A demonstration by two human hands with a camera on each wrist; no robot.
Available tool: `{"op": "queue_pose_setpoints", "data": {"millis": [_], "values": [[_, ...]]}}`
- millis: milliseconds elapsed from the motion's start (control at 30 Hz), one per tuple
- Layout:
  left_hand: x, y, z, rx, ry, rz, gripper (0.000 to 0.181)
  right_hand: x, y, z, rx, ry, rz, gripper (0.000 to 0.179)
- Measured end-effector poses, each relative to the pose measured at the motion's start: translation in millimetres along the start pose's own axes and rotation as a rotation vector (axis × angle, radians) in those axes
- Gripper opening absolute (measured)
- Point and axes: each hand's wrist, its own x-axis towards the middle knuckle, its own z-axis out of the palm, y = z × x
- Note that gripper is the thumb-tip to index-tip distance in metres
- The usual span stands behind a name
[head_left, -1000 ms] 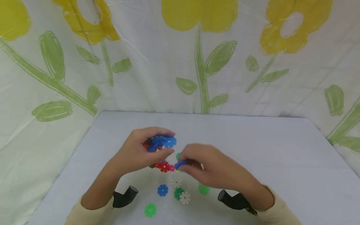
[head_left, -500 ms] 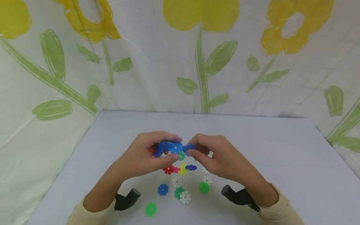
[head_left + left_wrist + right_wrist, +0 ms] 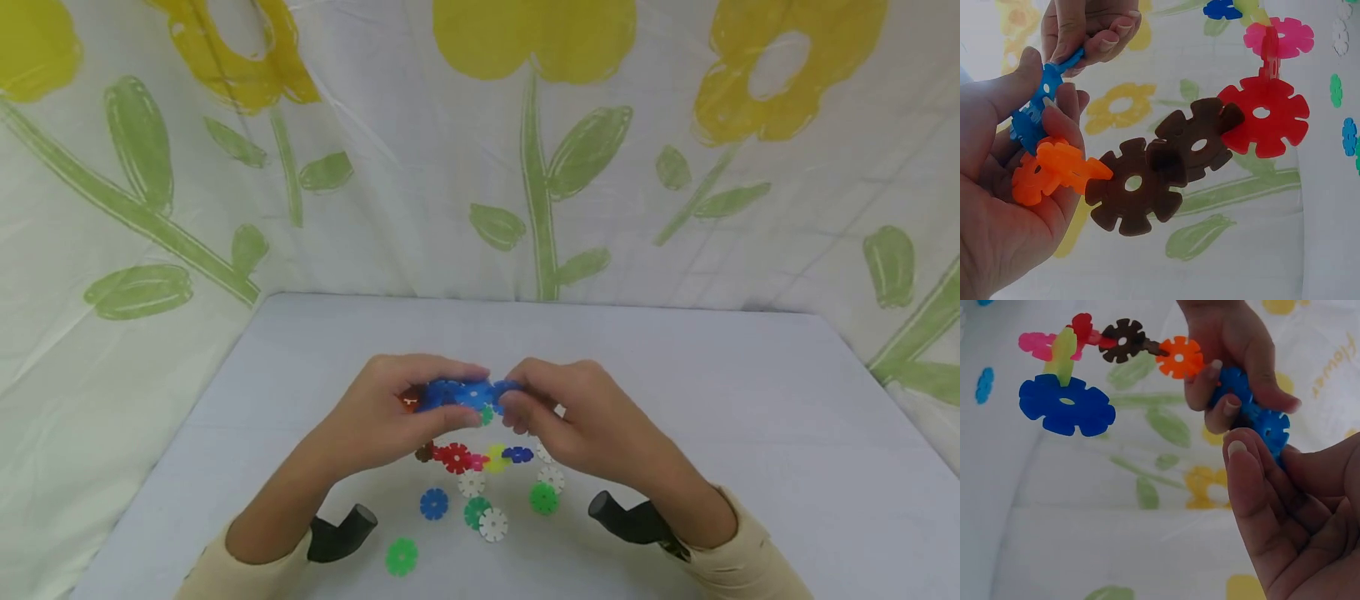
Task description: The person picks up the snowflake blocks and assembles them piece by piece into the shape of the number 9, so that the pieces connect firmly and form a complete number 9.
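Observation:
A chain of notched flower-shaped plastic discs hangs from my left hand (image 3: 375, 417), which grips its blue discs (image 3: 450, 393) and orange discs (image 3: 1063, 165) between thumb and fingers. Thumb and fingertips of my right hand (image 3: 573, 412) pinch another blue disc (image 3: 1072, 60), set edge-on at the light blue end disc (image 3: 1271, 427). From the orange part the chain runs through brown discs (image 3: 1107, 190), red discs (image 3: 1282, 131), a pink disc (image 3: 1294, 37) and a yellow disc (image 3: 1060, 359) to a dark blue disc (image 3: 1079, 412) at its far end.
Loose discs lie on the white table (image 3: 675, 375) below the hands: a blue disc (image 3: 433, 503), green discs (image 3: 402, 557) and white discs (image 3: 492, 525). A flower-printed cloth (image 3: 412, 167) hangs behind the table. Black curved mounts (image 3: 341, 533) sit at both wrists.
My right hand has risen from low over the table with its blue disc and met the blue end of the chain. My left hand has shifted slightly right, the hanging chain with it.

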Motion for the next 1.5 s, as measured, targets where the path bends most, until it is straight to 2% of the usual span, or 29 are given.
{"op": "queue_pose_setpoints", "data": {"millis": [200,367,500,633,767,833,933,1033,1100,1167,1267,1367,1500], "values": [[-0.8,0.4,2.3,-0.049,0.022,-0.047,0.037,1.1,2.4,8.0,-0.003,0.054,-0.041,0.014],[-0.1,0.0,2.3,-0.021,0.014,-0.060,0.038,3.9,6.0,10.7,0.018,0.058,-0.042,0.012],[-0.6,1.8,2.2,0.059,0.003,-0.076,0.035,8.0,9.8,13.9,0.082,0.019,-0.011,0.009],[-0.6,3.8,0.2,0.156,0.037,-0.110,0.028,11.1,18.6,16.4,0.112,-0.016,0.007,0.005],[-1.9,4.9,-7.0,0.250,0.110,-0.098,0.023,15.2,38.2,18.5,0.054,-0.002,0.067,0.011],[-2.5,5.0,-11.2,0.290,0.148,-0.076,0.019,17.1,52.7,22.7,-0.037,-0.014,0.139,0.012],[-3.9,5.2,-16.7,0.317,0.177,-0.062,0.013,18.2,75.8,33.4,-0.240,-0.133,0.300,0.013],[-5.2,6.0,-20.0,0.338,0.180,-0.070,0.011,16.6,93.4,45.5,-0.413,-0.359,0.466,0.025],[-5.3,6.2,-21.1,0.347,0.168,-0.065,0.011,14.7,100.6,51.5,-0.487,-0.491,0.524,0.031],[-5.3,6.4,-21.6,0.337,0.153,-0.056,0.011,12.6,104.6,54.8,-0.529,-0.560,0.526,0.035],[-4.9,6.7,-22.7,0.310,0.133,-0.028,0.011,10.2,107.3,55.3,-0.543,-0.569,0.481,0.036],[-4.6,6.7,-23.6,0.303,0.124,0.000,0.013,8.8,107.4,52.8,-0.494,-0.543,0.455,0.034],[-3.9,6.3,-24.1,0.310,0.117,0.014,0.015,8.7,108.0,51.1,-0.440,-0.541,0.477,0.035]]}}
